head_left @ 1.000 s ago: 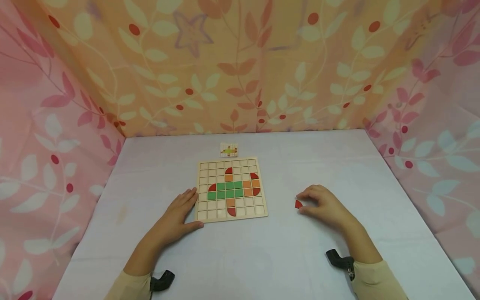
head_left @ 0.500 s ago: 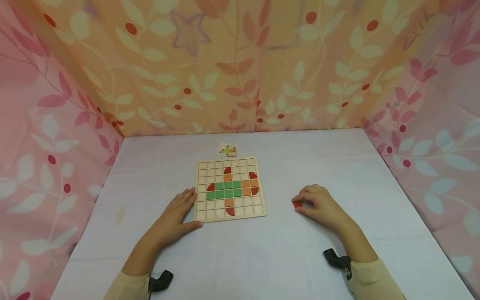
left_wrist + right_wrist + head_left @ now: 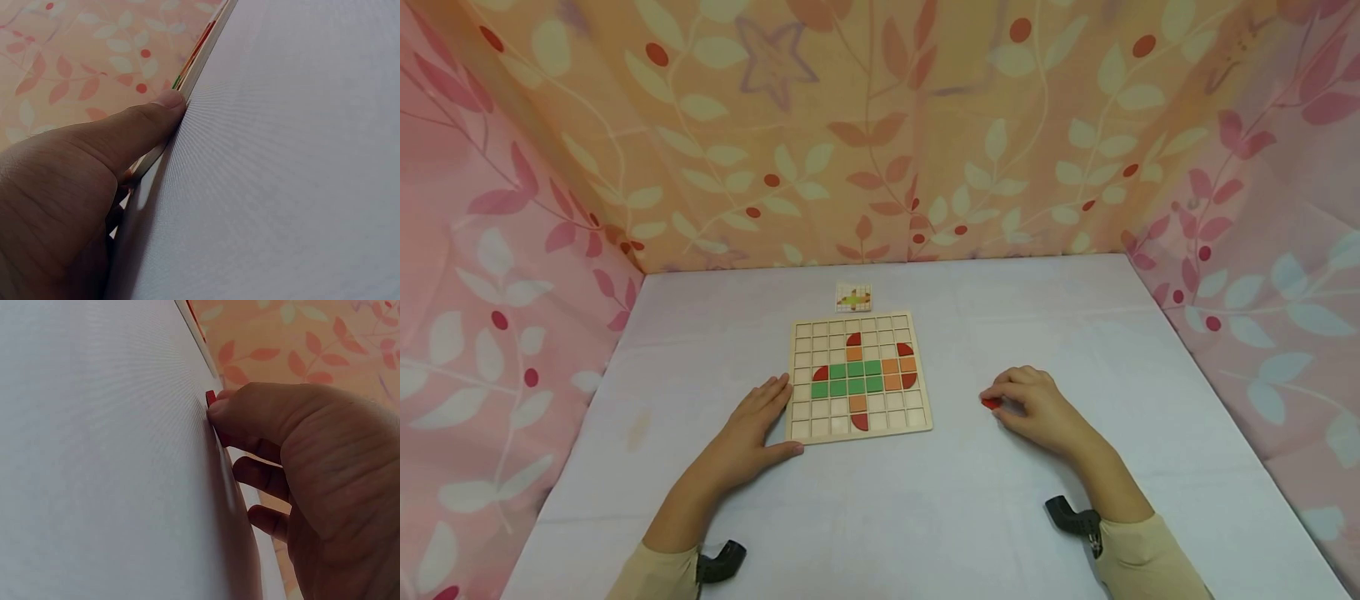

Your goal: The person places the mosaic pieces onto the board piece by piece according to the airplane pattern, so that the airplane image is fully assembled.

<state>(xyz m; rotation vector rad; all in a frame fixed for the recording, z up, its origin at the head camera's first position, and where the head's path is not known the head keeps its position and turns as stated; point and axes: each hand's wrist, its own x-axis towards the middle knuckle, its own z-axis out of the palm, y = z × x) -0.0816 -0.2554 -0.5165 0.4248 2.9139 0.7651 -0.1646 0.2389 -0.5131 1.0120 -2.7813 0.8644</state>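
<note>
A wooden grid board [image 3: 817, 425] lies on the white table, with green and orange squares and red quarter-circle pieces set in its cells. My left hand [image 3: 752, 429] rests against the board's left side, fingers extended along the edge and thumb at the near-left corner. In the left wrist view, the thumb [image 3: 134, 131] touches the board's rim. Right of the board, my right hand [image 3: 1037, 408] pinches a red quarter-circle piece [image 3: 990, 403] low at the tabletop. The right wrist view shows this red piece [image 3: 210, 397] between thumb and fingers, mostly covered by them.
Behind the board lies a small pattern card [image 3: 853, 297] printed with a similar coloured figure. Patterned cloth walls [image 3: 880, 125] enclose the back and both sides of the table [image 3: 880, 517]. Black camera mounts [image 3: 721, 562] sit at both wrists.
My right hand has shifted slightly left and turned the red quarter-circle piece between its fingertips, so less of it shows. My left hand has stayed at the board, and the view has drifted slightly.
</note>
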